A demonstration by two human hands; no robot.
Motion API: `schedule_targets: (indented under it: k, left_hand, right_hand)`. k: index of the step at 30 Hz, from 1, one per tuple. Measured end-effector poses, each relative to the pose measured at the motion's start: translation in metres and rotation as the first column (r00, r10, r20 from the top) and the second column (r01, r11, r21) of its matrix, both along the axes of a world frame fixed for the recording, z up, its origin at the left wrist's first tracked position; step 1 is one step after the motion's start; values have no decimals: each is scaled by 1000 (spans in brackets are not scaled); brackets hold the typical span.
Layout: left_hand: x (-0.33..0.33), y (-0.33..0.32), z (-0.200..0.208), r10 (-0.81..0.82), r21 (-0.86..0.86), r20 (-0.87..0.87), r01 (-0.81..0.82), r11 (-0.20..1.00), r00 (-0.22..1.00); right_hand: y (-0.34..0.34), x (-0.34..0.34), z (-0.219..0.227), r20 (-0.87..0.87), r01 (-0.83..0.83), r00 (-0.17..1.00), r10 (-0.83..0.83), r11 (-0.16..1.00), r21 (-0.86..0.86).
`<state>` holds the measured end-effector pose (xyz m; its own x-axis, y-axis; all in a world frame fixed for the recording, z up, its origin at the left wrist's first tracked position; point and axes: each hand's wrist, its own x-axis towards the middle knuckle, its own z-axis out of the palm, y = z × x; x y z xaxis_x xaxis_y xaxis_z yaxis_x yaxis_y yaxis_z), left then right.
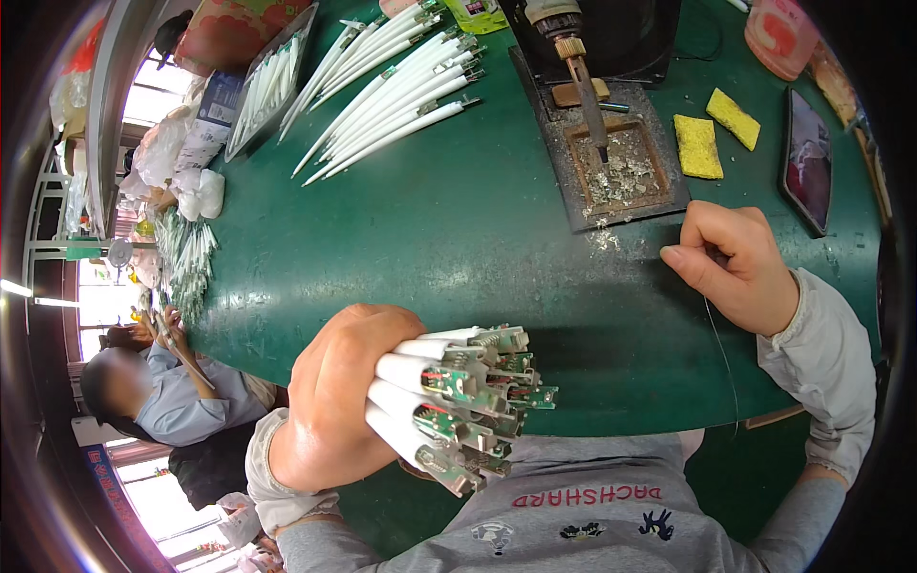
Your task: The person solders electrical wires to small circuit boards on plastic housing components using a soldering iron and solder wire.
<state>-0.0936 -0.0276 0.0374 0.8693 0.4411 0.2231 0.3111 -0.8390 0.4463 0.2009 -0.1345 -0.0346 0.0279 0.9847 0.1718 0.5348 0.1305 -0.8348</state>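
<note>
My left hand (pixel 334 392) is wrapped round a bundle of white pen-like sticks (pixel 396 387) near the table's front edge. Small green circuit boards with metal parts (pixel 458 387) poke out of the sticks' right-hand ends. Over the table at right, my right hand (pixel 735 263) is closed, thumb against the curled fingers. A thin wire (pixel 721 349) hangs from it toward the table edge; its tip at the fingers cannot be made out. Left of this hand, a soldering iron (pixel 592 110) points down over a framed tray (pixel 570 158) strewn with silvery solder bits.
More white sticks (pixel 382 119) lie at the far left, beside a clear tray of them (pixel 263 91). Two yellow sponges (pixel 698 147) and a phone (pixel 807 162) are at right. A co-worker (pixel 196 401) sits at the left by another pile of sticks (pixel 186 258).
</note>
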Motion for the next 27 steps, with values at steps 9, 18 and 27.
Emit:
schedule_targets:
  k: [9,18,27]
  left_hand:
    - [3,-11,9,171,-229,-119,-195,954,978]
    - [4,-6,21,-7,-562,-298,-169,810,955]
    - [-5,5,17,-54,-989,-114,-108,104,992]
  right_hand:
    - [0,0,0,6,6,1000,-6,1000,-3]
    - [0,0,-3,-1,-3,1000,3,999,32]
    - [0,-1,-1,-4,10,1000,-10,1000,20]
